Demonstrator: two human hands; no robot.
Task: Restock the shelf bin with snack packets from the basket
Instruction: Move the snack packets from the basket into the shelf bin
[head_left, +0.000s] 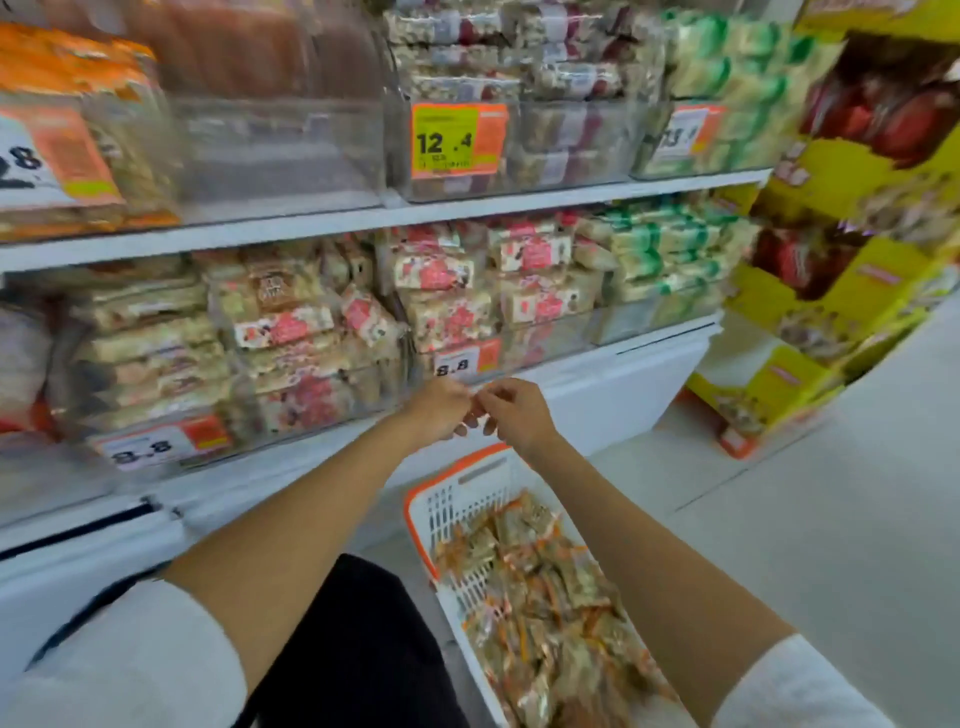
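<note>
A white basket (457, 499) with an orange rim stands on the floor at the lower middle, full of orange-and-clear snack packets (545, 597). Above it, my left hand (439, 410) and my right hand (511, 410) meet in front of the lower shelf's edge, fingers curled and fingertips touching. I see no packet in either hand; the frame is blurred there. Clear shelf bins (291, 364) on the lower shelf hold red-and-white snack packets. An almost empty clear bin (280, 150) sits on the upper shelf at the left of middle.
Price tags read 8.8 (452, 366) on the lower bins and 12.4 (449, 140) on an upper bin. A yellow cardboard display (810, 322) with red packets stands at the right. A white cabinet front runs below the shelf. Pale floor lies to the right.
</note>
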